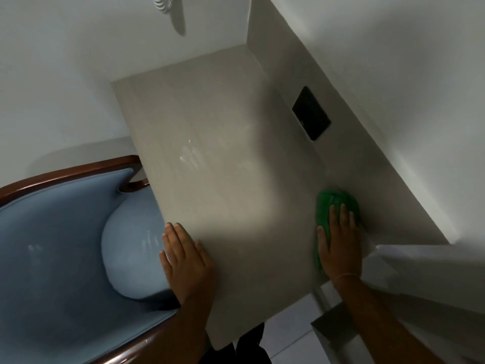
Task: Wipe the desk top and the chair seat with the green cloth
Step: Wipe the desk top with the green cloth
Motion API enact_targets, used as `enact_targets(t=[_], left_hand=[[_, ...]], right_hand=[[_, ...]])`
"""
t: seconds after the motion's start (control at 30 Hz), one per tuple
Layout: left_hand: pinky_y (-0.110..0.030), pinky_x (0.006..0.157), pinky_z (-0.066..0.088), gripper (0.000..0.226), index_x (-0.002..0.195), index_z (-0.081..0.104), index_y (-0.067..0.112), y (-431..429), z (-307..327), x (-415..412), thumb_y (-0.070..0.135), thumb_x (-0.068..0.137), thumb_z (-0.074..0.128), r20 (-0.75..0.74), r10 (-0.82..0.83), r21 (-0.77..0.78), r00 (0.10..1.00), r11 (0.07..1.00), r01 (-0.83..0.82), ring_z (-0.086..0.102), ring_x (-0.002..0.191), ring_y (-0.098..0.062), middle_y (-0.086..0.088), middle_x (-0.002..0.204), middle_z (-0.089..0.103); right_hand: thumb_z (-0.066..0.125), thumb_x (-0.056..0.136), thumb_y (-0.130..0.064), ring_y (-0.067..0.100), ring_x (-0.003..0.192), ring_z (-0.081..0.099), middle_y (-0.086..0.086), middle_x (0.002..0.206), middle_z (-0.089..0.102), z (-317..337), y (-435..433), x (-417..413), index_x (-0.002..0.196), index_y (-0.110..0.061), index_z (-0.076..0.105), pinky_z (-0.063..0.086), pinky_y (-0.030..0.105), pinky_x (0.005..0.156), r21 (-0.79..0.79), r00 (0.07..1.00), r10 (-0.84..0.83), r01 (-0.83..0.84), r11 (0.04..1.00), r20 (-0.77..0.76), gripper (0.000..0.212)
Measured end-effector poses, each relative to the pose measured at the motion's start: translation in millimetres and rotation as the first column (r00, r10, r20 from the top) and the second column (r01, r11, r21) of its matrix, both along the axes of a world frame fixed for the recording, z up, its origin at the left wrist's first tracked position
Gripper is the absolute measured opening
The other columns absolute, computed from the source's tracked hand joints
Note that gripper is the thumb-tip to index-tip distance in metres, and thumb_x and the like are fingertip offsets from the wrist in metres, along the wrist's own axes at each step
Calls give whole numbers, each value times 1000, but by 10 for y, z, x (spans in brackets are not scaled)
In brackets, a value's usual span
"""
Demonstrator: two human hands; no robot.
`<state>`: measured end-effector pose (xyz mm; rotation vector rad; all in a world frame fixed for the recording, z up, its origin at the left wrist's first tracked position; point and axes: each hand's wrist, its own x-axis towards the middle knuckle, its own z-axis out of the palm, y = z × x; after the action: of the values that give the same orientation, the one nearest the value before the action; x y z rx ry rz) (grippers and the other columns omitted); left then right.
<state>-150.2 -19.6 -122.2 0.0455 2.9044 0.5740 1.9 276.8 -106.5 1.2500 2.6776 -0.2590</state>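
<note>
The pale grey desk top (223,166) fills the middle of the view. My right hand (339,248) lies flat on the green cloth (332,206), pressing it onto the desk near the right wall. The cloth sticks out beyond my fingertips and along the thumb side. My left hand (185,261) rests palm down, fingers apart, on the desk's left edge, holding nothing. Beside that edge stands the chair with a light blue padded seat (131,256) and a dark wooden frame (65,173).
A black rectangular panel (311,113) is set in the wall surface to the right of the desk. White walls close the desk in at the back and right. A white ledge (420,261) sits by my right forearm. Pale floor shows below the desk.
</note>
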Motion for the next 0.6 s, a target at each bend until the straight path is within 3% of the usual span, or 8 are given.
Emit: enact_targets(t=[0.13, 0.43, 0.6], left_hand=[[-51, 134, 13, 66, 169, 12, 10, 168, -7, -462, 38, 110, 19, -20, 60, 15, 998, 998, -60, 13, 166, -29, -11, 179, 14], [-55, 131, 20, 63, 169, 17, 13, 442, -64, -1315, 34, 111, 25, -92, 164, -8, 982, 986, -165, 18, 165, -33, -13, 179, 16], [-55, 129, 23, 61, 168, 20, 12, 593, -40, -1642, 31, 111, 30, -95, 210, 6, 973, 978, -210, 20, 164, -34, -15, 178, 17]], right_hand=[[20, 102, -50, 37, 155, 25, 14, 170, 23, 38, 111, -528, 163, -15, 21, 34, 54, 121, 22, 997, 74, -73, 997, -14, 70], [31, 105, -48, 34, 158, 19, 9, 172, 17, -21, 19, -2687, 164, -22, 18, 23, 50, 127, 59, 961, 256, -251, 966, -108, 65], [34, 101, -50, 28, 159, 21, 1, 172, 22, -114, -979, -3149, 161, -32, 26, 23, 47, 127, 51, 766, 604, -609, 791, -221, 64]])
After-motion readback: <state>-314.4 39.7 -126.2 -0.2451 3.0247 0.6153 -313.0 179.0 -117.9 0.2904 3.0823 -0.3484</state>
